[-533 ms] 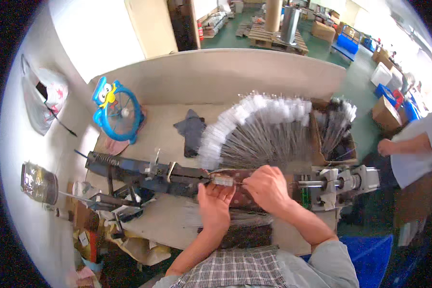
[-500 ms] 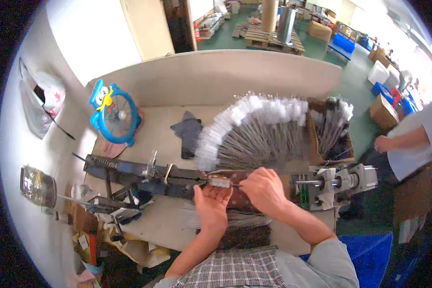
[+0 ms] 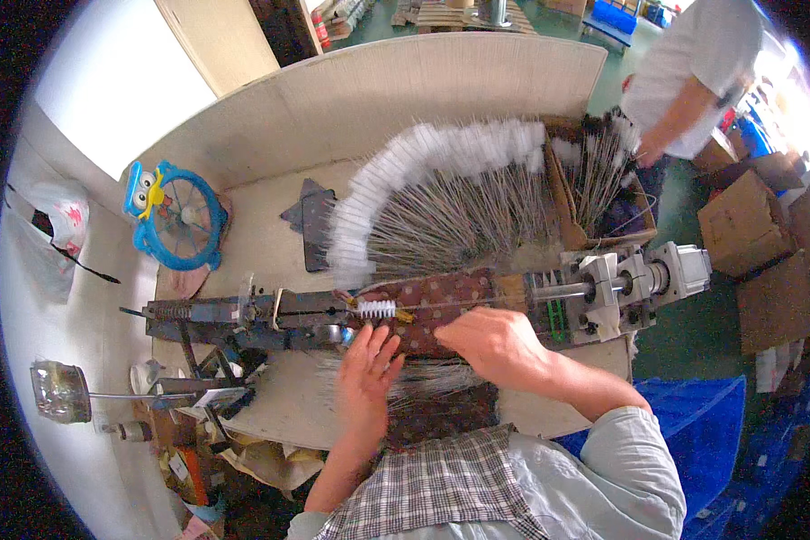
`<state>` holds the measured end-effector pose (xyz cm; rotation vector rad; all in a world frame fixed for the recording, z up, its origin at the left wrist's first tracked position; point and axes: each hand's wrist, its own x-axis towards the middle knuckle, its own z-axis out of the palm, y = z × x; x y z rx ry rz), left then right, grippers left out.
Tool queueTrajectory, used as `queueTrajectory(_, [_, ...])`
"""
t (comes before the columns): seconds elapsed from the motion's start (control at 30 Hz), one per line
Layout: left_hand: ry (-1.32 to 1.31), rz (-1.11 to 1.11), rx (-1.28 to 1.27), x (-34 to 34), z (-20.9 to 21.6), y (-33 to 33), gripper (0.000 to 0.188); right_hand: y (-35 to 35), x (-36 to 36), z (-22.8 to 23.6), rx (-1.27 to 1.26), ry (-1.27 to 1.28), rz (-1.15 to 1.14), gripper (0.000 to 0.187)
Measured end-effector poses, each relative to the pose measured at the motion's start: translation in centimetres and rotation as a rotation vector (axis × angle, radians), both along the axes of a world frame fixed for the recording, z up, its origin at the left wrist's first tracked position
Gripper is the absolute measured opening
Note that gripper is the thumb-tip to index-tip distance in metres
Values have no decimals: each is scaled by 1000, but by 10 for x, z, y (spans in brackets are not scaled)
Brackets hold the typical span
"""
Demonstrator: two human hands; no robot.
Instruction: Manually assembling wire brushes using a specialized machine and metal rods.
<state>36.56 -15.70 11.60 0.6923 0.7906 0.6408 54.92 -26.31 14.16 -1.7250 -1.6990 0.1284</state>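
Seeing white-bristled cylindrical wire-stemmed brush [image 3: 377, 309] just beyond fingertips of left hand [image 3: 364, 376], fingers loosely apart; can't tell about contact. Can't tell about anything pinched in right hand [image 3: 499, 346], fingers curled, right of brush, over brown dotted cloth [image 3: 432, 290]. Past both hands, seeing broad fan of white-tipped, thin metal-stemmed brushes [image 3: 463, 216].
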Motion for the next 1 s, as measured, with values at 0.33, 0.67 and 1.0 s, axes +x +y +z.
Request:
queueTrajectory(0.33, [41,859,-88,-260,-82,94,26,-46,-40,-33,-646,-84,129,20])
queueTrajectory(0.67, [451,1024,143,-256,-76,100,39,-55,-20,-20,-849,51,180,20])
queueTrajectory(1.0, [-81,378,-238,-51,-24,20,17,-76,2,-24,-954,-27,119,20])
